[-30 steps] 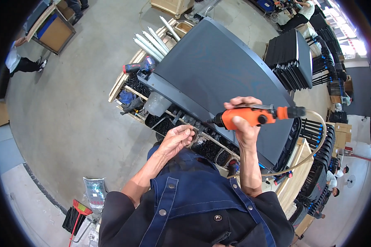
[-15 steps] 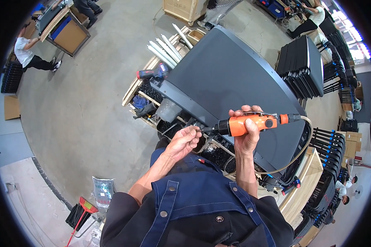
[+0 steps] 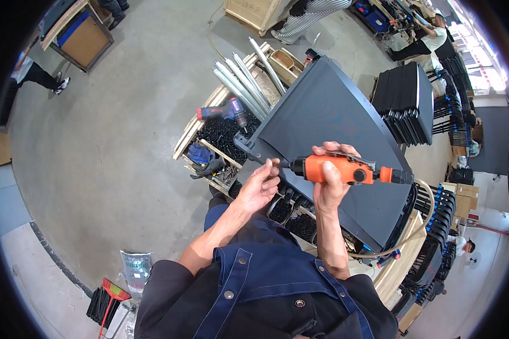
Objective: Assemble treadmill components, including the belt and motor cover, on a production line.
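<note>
Glossy orange plastic screwdriver, matt dark panel

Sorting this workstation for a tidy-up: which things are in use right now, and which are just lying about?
In use:
orange driver in right hand
left hand at its tip
dark panel

Lying about:
blue drill
metal tubes
stacked panels
broom

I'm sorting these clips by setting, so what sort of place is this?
Most likely a factory assembly floor. The right hand holds an orange air screwdriver on a hose over a large dark panel; wooden bins of black screws sit beside it, and stacks of like panels stand on the concrete floor.
</note>
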A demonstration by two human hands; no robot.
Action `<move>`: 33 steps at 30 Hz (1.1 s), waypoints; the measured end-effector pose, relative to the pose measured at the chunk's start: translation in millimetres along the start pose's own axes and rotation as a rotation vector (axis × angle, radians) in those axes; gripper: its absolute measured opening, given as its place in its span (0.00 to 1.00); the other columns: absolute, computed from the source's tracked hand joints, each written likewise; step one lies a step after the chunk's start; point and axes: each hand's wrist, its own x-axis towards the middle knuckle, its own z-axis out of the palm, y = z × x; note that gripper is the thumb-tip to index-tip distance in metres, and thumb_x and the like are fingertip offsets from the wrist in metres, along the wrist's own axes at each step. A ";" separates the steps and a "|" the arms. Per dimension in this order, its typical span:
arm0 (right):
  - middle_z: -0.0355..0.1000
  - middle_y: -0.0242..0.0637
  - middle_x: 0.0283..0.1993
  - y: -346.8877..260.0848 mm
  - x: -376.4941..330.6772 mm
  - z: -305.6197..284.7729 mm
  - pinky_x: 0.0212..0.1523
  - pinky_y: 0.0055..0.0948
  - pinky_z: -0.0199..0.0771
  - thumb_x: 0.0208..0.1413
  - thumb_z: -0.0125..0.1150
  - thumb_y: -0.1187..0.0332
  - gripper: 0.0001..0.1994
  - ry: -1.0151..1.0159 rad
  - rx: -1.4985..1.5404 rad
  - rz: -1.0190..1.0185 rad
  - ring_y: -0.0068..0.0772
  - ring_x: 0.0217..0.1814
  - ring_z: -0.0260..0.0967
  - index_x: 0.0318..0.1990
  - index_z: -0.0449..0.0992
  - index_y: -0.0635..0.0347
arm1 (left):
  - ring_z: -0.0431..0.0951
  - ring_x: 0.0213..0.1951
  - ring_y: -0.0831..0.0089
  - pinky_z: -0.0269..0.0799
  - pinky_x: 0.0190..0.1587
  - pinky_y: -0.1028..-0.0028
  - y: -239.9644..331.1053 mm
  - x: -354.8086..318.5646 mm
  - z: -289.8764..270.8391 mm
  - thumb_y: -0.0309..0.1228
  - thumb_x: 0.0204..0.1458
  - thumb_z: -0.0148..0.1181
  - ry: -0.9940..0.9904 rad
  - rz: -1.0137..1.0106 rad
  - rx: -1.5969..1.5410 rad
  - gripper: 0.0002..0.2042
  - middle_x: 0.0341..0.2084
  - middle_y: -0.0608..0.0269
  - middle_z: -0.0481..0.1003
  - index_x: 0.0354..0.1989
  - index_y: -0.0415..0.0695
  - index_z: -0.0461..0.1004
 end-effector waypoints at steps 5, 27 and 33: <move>0.75 0.51 0.50 39.9 10.1 37.9 0.52 0.40 0.81 0.47 0.68 0.86 0.25 -0.242 -0.151 0.023 0.39 0.49 0.77 0.52 0.66 0.63 | 0.52 0.16 0.87 0.44 0.15 0.83 18.4 16.9 -5.5 0.49 0.68 0.48 0.075 -0.025 -0.135 0.16 0.17 0.79 0.56 0.44 0.49 0.73; 0.77 0.41 0.44 62.5 32.8 66.7 0.53 0.36 0.78 0.44 0.69 0.84 0.20 -0.645 -0.244 0.214 0.33 0.48 0.77 0.45 0.72 0.60 | 0.51 0.14 0.88 0.43 0.16 0.81 -14.0 -17.8 -19.7 0.49 0.68 0.49 0.221 -0.281 0.367 0.20 0.15 0.80 0.56 0.40 0.42 0.74; 0.74 0.44 0.55 51.1 29.2 83.4 0.57 0.36 0.77 0.43 0.68 0.83 0.23 -0.686 -0.260 0.222 0.35 0.55 0.75 0.50 0.74 0.61 | 0.56 0.18 0.86 0.50 0.19 0.80 -24.7 -23.4 -33.9 0.45 0.67 0.51 0.239 -0.247 0.561 0.17 0.18 0.78 0.60 0.39 0.44 0.75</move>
